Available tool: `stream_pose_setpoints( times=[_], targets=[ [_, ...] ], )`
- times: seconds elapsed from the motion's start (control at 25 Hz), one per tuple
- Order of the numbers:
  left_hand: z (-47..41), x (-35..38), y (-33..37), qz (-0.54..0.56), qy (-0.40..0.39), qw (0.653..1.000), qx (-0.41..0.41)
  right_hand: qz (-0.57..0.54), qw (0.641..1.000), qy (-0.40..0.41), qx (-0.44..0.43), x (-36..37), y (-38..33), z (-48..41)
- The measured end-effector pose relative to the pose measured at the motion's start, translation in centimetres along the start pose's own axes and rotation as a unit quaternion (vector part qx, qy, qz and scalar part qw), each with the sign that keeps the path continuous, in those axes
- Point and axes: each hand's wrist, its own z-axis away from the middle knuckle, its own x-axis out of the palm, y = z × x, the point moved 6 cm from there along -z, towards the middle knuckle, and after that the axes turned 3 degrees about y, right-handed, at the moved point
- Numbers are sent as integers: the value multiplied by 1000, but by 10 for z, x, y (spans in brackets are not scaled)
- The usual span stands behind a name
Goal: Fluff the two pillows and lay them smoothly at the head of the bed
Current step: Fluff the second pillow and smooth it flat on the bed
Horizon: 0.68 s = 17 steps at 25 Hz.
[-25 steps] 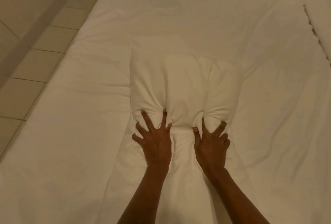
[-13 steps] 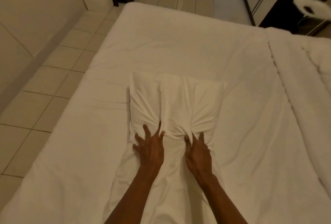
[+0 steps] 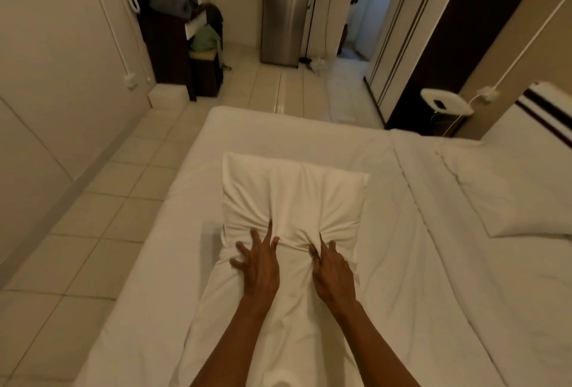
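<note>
While the pillow (image 3: 294,197) lies on the bed (image 3: 402,262), I press my left hand (image 3: 260,266) and right hand (image 3: 332,275) into it, fingers spread, gripping nothing.

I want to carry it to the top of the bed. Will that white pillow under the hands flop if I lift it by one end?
Probably. The pillow bunches into folds where the left hand and right hand press, so it looks soft and would likely sag. It seems puffy, so probably light. It lies flat; rolling seems unlikely.

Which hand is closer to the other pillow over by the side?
Right. The right hand presses the middle pillow on the side toward the second pillow; the left hand presses farther away.
</note>
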Motion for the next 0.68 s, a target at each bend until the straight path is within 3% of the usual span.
stream_pose_setpoints(
  times=[0.32,0.68],
  targets=[
    [47,-90,121,50,86,990,101,3,988,142,-62,-158,-27,10],
    [112,-44,244,147,135,972,121,94,982,123,-112,-266,75,5]
  ],
)
